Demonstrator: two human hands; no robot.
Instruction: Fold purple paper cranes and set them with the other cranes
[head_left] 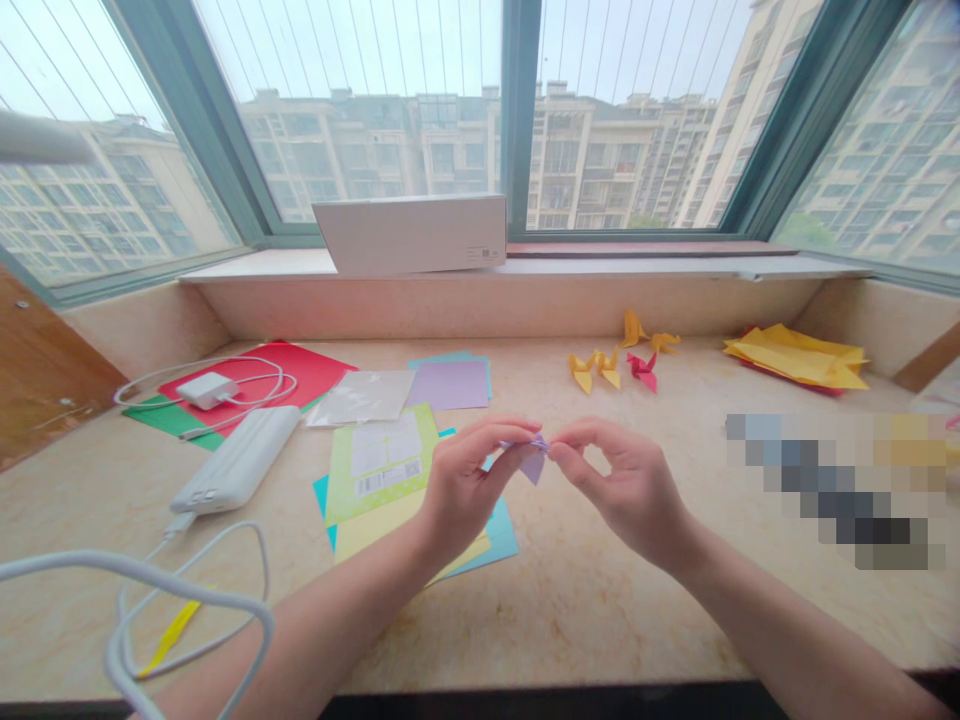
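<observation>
A small folded piece of purple paper [534, 466] is held up between my two hands, above the counter. My left hand [474, 475] pinches it from the left with thumb and fingers. At its right edge, the thumb and forefinger of my right hand [619, 475] are pinched together on it. My fingertips hide part of the folds. Beyond my hands stand several yellow paper cranes [596, 370] and one red paper crane [643, 371]. Under and beside my left hand lie a green paper packet [386, 465] and blue and pale yellow sheets [502, 530].
Purple sheets [450, 385] and a clear packet [361, 397] lie behind. At left are a white power bank [238, 460], a charger [207, 391], red paper [300, 362] and a looping white cable [150, 570]. Yellow papers [799, 355] lie at right. A white box [412, 235] stands on the sill.
</observation>
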